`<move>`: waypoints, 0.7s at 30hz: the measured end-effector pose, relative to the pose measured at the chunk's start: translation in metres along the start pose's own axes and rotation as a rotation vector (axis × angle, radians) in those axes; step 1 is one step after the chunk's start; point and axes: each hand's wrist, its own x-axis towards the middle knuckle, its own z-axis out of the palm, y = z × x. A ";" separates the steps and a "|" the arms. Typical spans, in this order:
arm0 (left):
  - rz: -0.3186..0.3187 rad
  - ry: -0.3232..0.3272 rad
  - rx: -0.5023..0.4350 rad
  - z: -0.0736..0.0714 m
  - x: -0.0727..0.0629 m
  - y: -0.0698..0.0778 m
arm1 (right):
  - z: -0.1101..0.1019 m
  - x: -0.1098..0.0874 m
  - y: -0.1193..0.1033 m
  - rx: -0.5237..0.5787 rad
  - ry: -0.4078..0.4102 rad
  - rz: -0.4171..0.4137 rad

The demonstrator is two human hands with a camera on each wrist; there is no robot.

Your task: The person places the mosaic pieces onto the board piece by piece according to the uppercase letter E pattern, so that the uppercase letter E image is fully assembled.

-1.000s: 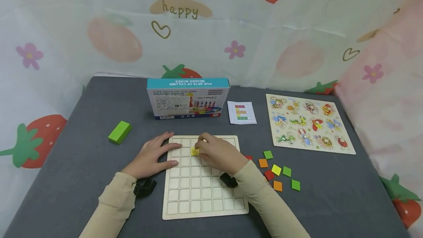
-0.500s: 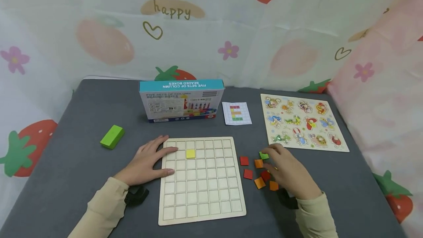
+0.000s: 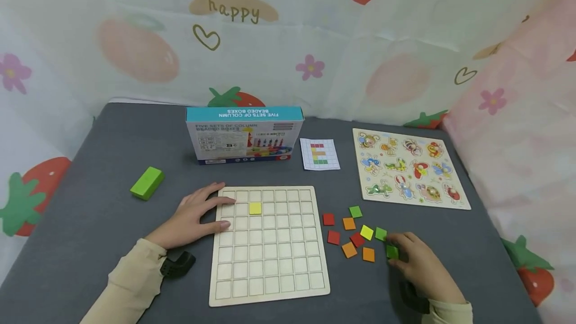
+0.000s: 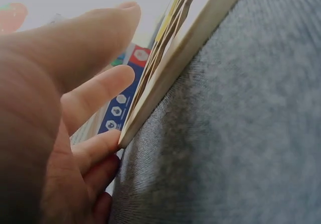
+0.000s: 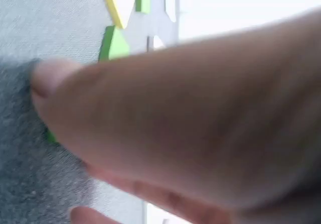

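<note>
A pale wooden grid board (image 3: 270,300) lies before me with one yellow square tile (image 3: 255,208) in its second row. My left hand (image 3: 191,220) rests at the board's upper left edge, fingers spread, thumb and index finger over the rim. In the left wrist view, fingertips (image 4: 111,139) meet the board's side edge. To the right, my right hand (image 3: 425,266) has its thumb and index finger at opposite edges of a green square tile (image 3: 392,252) on the table. The right wrist view shows the thumb (image 5: 125,103) covering most of that tile.
Loose red (image 3: 333,237), orange (image 3: 368,254), yellow (image 3: 366,232) and green (image 3: 355,212) tiles lie right of the board. Behind stand a box (image 3: 245,139) and a pattern card (image 3: 319,154). An insect puzzle board (image 3: 411,166) lies back right, a green block (image 3: 147,183) at left.
My right hand left the yellow tile on the board, went right to the loose tiles, then nearer me around a green tile. My left hand keeps its place at the board's edge.
</note>
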 end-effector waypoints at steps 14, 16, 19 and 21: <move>-0.016 -0.005 -0.007 -0.001 0.000 0.001 | 0.005 0.002 0.004 -0.034 0.054 0.028; -0.015 0.001 -0.008 -0.001 0.000 0.001 | 0.005 0.001 0.004 -0.041 0.054 0.027; -0.012 0.006 -0.015 0.000 0.000 0.000 | 0.004 0.001 0.003 -0.048 0.053 0.030; -0.014 0.005 -0.017 0.000 -0.001 0.000 | 0.002 0.001 0.001 -0.060 0.064 0.029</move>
